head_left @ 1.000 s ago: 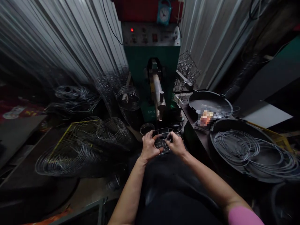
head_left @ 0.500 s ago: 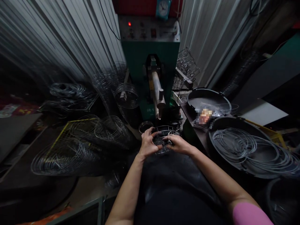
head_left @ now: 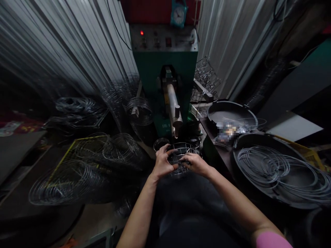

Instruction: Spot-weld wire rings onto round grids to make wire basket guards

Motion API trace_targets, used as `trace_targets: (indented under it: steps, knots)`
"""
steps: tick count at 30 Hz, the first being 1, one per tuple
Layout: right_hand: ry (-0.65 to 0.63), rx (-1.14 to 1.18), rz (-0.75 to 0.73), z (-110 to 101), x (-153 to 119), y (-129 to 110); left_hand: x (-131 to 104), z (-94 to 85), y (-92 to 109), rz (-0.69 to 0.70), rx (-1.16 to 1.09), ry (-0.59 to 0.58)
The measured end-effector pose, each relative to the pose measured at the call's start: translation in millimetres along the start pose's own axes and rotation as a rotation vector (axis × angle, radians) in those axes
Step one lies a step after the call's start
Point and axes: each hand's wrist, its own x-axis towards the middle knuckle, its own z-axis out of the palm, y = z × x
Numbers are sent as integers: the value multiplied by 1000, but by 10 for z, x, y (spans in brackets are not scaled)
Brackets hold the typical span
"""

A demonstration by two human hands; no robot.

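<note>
Left hand (head_left: pixel 162 162), half-curled, grips the wire frame (head_left: pixel 181 155) at its left; right hand (head_left: pixel 194 162), fingers bunched, touches its right, hold unclear

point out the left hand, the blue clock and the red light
Left hand (head_left: pixel 162 163), head view, back of the hand
Blue clock (head_left: pixel 179 15), head view, on its dial
Red light (head_left: pixel 142 33), head view, its glowing centre

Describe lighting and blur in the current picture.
Head view: dim overall, but the red indicator glows; head view: wire grid between left hand and right hand shows only faintly against darkness; head view: lower-left wire coils look smeared.
</note>
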Motion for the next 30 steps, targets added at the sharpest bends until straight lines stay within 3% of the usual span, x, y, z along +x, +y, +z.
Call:
trace_targets:
  steps: [13, 19, 24, 30]
  knots:
    - [81, -45, -36, 14, 362, 160, 298, -45, -231, -16, -110, 59]
    - [121, -39, 11, -30, 502, 207, 492, -65, -232, -107, -119, 0]
    - [132, -48, 61, 25, 459, 222, 505, -48, -228, -116, -103, 14]
    - [218, -29, 173, 43, 594, 241, 683, -43, -294, -138, -69, 25]
